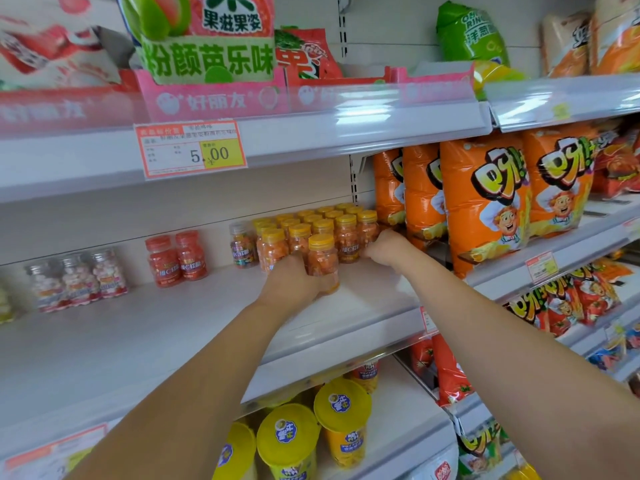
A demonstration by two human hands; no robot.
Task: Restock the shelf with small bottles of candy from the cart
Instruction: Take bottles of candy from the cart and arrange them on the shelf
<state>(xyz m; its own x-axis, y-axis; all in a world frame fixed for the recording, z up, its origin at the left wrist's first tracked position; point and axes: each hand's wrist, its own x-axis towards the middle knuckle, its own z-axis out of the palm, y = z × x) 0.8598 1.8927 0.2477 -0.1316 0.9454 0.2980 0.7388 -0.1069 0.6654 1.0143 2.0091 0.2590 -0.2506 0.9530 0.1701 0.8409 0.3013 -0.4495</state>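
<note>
- Item: small bottles of candy [322, 223], clear plastic with yellow screw caps and orange pieces inside. They stand upright in a tight block of rows at the back right of the white shelf [173, 323]. The cart is not in view.
- Front bottle [322, 258]: upright at the block's near edge, gripped low on the body by the left hand [294, 284]. Cap and upper half show above the fingers. Something orange shows under that hand; whether it is a second bottle is unclear.
- Right hand [384, 249]: against the block's right side, fingers curled toward the bottles. Whether it grips one or only steadies the row cannot be told. The hands are apart, with the front bottle between them.
- Handling, judged: light, rigid and smooth-walled, so somewhat slippery. Being narrow and tall, a bottle is likely to topple and knock its neighbours. Best taken round the body below the cap, set down flat, then nudged into line.
- Neighbours: two red-capped bottles [176, 258]; one multicolour bottle [242, 247] just beside the block; orange snack bags [485, 202] to the right.
</note>
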